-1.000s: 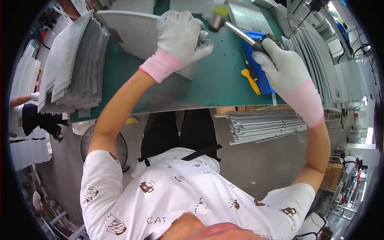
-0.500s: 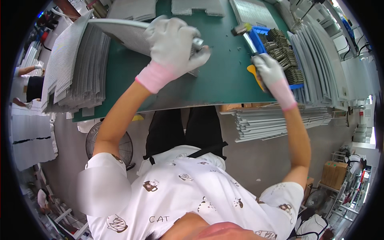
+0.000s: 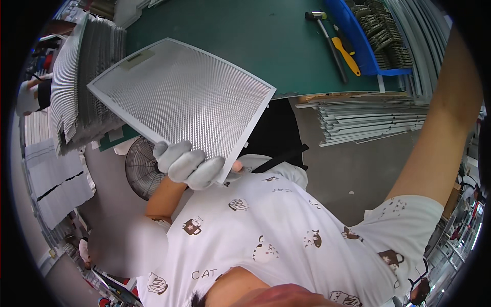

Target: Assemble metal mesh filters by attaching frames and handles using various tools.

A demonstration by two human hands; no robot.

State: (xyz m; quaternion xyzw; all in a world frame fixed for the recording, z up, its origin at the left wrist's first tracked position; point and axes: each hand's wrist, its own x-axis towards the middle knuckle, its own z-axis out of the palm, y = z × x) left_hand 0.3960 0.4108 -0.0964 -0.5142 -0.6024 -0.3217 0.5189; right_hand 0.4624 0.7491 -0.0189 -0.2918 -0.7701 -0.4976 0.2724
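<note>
My left hand (image 3: 189,165), in a pale glove with a bare fingertip, is closed around the near corner of a framed metal mesh panel (image 3: 189,92). The panel is tilted in front of my body, its far part over the green table (image 3: 245,41). A small tan patch shows near its far left edge. My right arm (image 3: 440,133) stretches up to the far right, and its hand is out of the picture. A hammer (image 3: 335,53) with a dark handle lies on the table. Beside it is a tool with a yellow handle (image 3: 349,60).
A blue bin (image 3: 358,33) of small dark metal parts stands at the right. Beyond it lean several grey frame strips (image 3: 417,46). More strips (image 3: 368,122) lie below the table edge. A mesh sheet stack (image 3: 66,87) stands at the left, above a floor fan (image 3: 139,166).
My left hand has drawn the panel off the table toward my body, and more of its face shows. My right hand has let go of the hammer and left the picture at the far right.
</note>
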